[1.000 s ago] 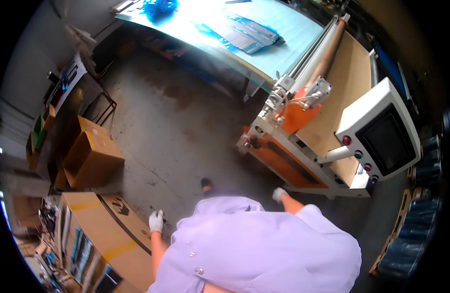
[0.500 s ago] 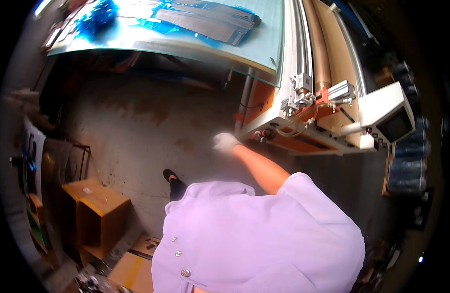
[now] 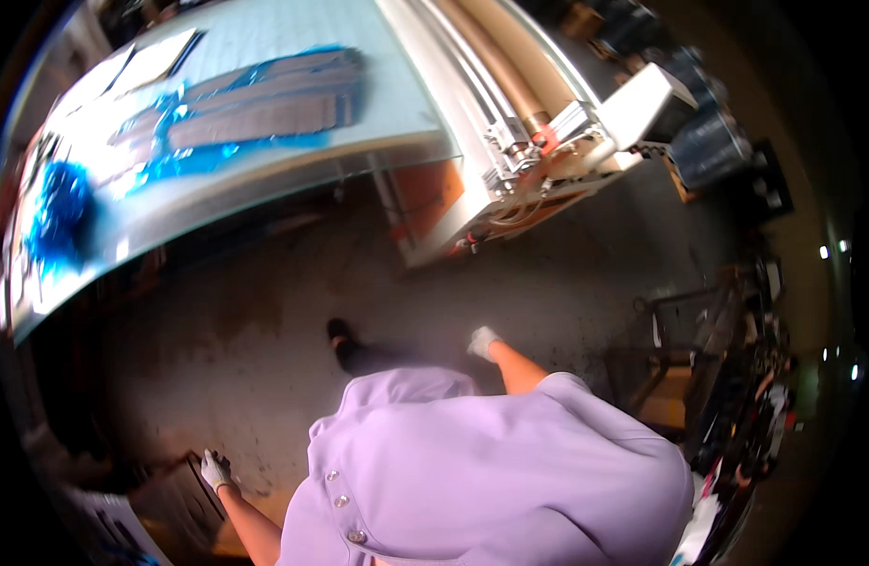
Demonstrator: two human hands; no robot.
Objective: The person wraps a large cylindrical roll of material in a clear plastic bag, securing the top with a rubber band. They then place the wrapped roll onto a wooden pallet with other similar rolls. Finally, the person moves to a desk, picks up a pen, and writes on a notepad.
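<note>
I look down over my lilac shirt at a stained concrete floor. My left hand [image 3: 215, 469], in a white glove, hangs by my side next to a dark box edge [image 3: 175, 495], holding nothing that I can see. My right hand [image 3: 483, 341], also gloved, swings free over the bare floor, fingers curled loosely, with nothing in it. One dark shoe [image 3: 340, 335] shows ahead of me. Beyond it stands a long cutting table [image 3: 265, 179] with grey fabric pieces [image 3: 255, 108] and blue plastic film [image 3: 57, 212] on top.
A white and orange machine [image 3: 510, 179] with long rollers sits at the table's right end. A dark metal rack [image 3: 699, 349] with cluttered items stands at the right. Stacked dark bundles [image 3: 713, 146] lie at the upper right.
My view has swung round; the table and machine now sit farther up and left. My right hand has dropped from near the machine to my side, and my left hand has come into view.
</note>
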